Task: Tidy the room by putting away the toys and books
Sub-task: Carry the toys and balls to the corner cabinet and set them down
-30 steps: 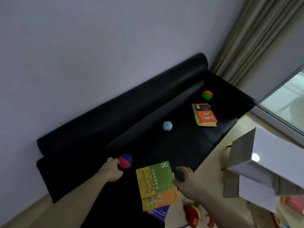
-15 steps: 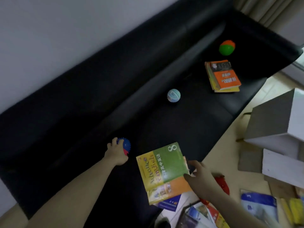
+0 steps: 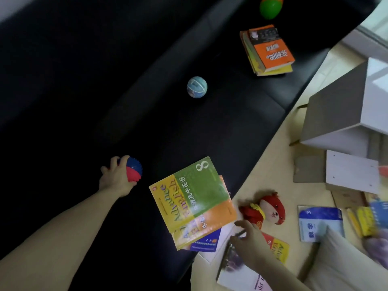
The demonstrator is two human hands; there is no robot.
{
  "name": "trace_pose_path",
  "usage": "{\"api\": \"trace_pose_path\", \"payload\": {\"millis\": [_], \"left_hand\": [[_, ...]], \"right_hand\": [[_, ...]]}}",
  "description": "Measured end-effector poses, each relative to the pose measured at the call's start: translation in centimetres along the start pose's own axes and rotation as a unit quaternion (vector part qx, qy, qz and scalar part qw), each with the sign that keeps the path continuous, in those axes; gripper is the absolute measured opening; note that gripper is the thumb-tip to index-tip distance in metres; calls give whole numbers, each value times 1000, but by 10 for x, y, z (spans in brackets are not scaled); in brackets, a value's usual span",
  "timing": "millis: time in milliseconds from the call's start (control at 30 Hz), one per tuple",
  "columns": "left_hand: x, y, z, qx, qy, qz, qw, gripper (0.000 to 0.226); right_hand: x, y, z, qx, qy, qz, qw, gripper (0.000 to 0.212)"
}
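Observation:
My left hand (image 3: 116, 181) grips a spiky red-and-blue ball (image 3: 135, 170) on the black sofa (image 3: 84, 91). A green, yellow and orange textbook (image 3: 193, 198) lies on top of a blue book (image 3: 206, 241) at the sofa's front edge. My right hand (image 3: 251, 243) hovers with spread fingers just right of that book's lower corner, over books on the floor, holding nothing. Farther along the seat lie a pale blue ball (image 3: 197, 87), an orange-covered book stack (image 3: 269, 51) and a green-and-orange ball (image 3: 269, 7).
On the floor to the right lie a red plush toy (image 3: 267, 211), a blue-and-white book (image 3: 321, 223), a yellow book (image 3: 278, 248) and other books, blurred. A white open box (image 3: 346, 106) and a white board (image 3: 352, 173) stand at the right.
My view has tilted down and closer. My left hand has closed round the spiky ball. My right hand has come off the green textbook and moved down-right over the floor books.

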State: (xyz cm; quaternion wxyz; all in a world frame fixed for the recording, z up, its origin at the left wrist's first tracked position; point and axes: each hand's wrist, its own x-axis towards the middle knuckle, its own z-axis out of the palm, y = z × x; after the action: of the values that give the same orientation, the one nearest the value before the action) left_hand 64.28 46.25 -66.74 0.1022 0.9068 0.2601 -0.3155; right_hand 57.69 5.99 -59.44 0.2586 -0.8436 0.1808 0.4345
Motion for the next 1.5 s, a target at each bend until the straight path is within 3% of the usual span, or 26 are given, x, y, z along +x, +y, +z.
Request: {"api": "trace_pose_path", "payload": {"millis": [133, 233, 367, 533, 767, 967, 1200, 1400, 1500], "left_hand": [[-41, 15, -7, -78, 89, 18, 993, 99], [-95, 47, -6, -146, 151, 80, 974, 97], [-169, 100, 3, -219, 162, 142, 952, 94], [-242, 181, 41, -241, 102, 170, 950, 98], [-291, 270, 110, -214, -31, 153, 964, 103], [-237, 336, 171, -129, -99, 141, 976, 100], [-141, 391, 241, 45, -96, 179, 978, 102], [-70, 404, 310, 91, -109, 196, 970, 103], [-44, 403, 334, 88, -121, 203, 968, 104]], "right_hand": [[-16, 24, -7, 41, 12, 11, 999, 44], [-35, 48, -27, 68, 45, 12, 997, 44], [-57, 91, -53, 100, 62, 14, 993, 41], [-83, 163, -74, 142, 97, 13, 985, 40], [-80, 274, -69, 152, 92, 96, 979, 45], [5, 315, -44, 210, 66, 136, 966, 49], [151, 326, 0, 263, 48, 146, 953, 43], [260, 334, 52, 296, 59, 164, 939, 61], [304, 344, 73, 315, 64, 181, 930, 59]]}}
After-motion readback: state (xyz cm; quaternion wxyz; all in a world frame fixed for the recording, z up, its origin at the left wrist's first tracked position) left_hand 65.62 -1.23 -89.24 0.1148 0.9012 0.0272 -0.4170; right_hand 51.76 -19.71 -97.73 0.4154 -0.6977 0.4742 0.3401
